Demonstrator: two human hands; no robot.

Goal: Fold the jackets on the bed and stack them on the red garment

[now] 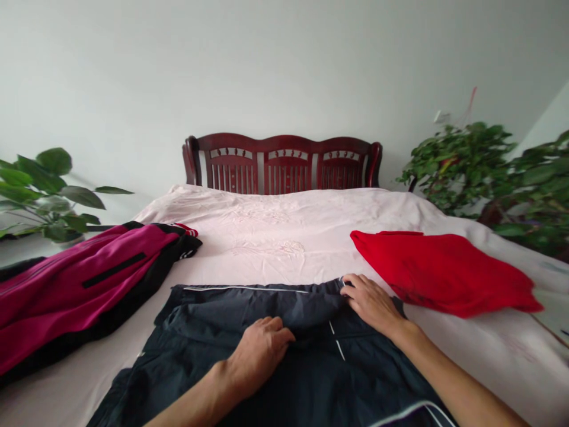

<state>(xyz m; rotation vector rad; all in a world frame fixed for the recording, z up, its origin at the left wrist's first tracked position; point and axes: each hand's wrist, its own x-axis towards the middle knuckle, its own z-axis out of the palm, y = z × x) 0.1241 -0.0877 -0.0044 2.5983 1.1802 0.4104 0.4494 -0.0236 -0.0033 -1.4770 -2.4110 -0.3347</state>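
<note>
A dark navy garment with white piping (213, 332) lies spread over the bed in front of me; whether it is a jacket or trousers I cannot tell. My right hand (367, 301) is at its far right edge, with the fingers closed on the cloth there. Near the garment's middle, my left hand (262, 350) rests on the fabric with its fingers curled down into it; the fingertips are partly hidden. Some folds run across the cloth between the two hands. The garment's near part goes out of view at the bottom.
To the left lies a magenta and black jacket (120, 261). A folded red garment (444, 270) is on the right. Both rest on the pale pink bed sheet (267, 231). Beyond stands a dark red wooden headboard (284, 145), with leafy plants (462, 166) at the sides.
</note>
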